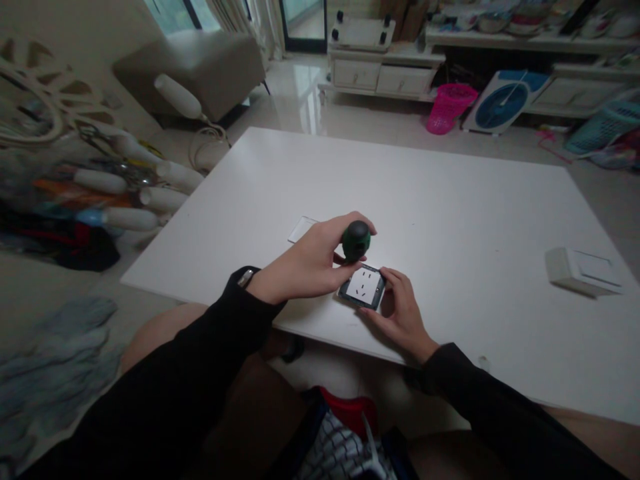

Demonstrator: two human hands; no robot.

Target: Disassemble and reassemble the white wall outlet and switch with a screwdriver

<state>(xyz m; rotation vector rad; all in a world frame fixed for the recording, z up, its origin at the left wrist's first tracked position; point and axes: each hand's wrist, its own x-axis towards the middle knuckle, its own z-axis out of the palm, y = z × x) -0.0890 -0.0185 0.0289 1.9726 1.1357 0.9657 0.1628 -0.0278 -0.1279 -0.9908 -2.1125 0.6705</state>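
Note:
My left hand (320, 257) is wrapped round the dark green and black handle of a screwdriver (356, 241), held upright over the left edge of a wall socket (364, 285). The screwdriver's shaft and tip are hidden behind the fingers and handle. The socket has a white slotted face in a dark frame and rests on the white table near its front edge. My right hand (400, 310) grips the socket's right side, thumb along the near edge and fingers at the far corner. Partly behind my left hand lies a flat white cover plate (301, 229).
The white table (450, 207) spreads out ahead. A white switch box (584, 272) stands at its right side. Beyond it are a pink basket (449, 107), a blue-and-white fan (503, 103) and a low cabinet (355, 75). A lamp stand with white shades (177, 97) is at the left.

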